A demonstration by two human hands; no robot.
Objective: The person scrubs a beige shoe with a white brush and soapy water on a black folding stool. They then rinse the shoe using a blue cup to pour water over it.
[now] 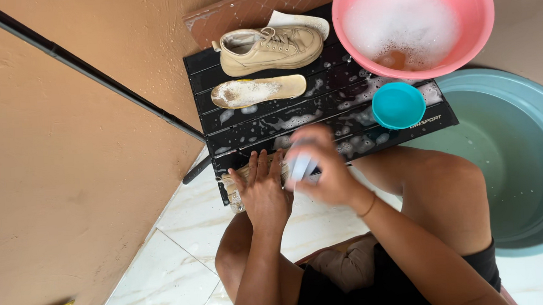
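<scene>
Head view — both hands (294,179) scrubbing a beige shoe (239,185) on black table (294,117).

— What are my hands on?
— My left hand (262,193) presses a beige shoe (239,182) flat on the black counter (270,118); my right hand (328,171), blurred, holds a pale brush (299,166) against it.

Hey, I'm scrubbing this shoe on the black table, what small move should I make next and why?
Probably keep the left hand pressing the shoe flat and draw the brush in the right hand along it again; the shoe sits at the table's edge.
</scene>
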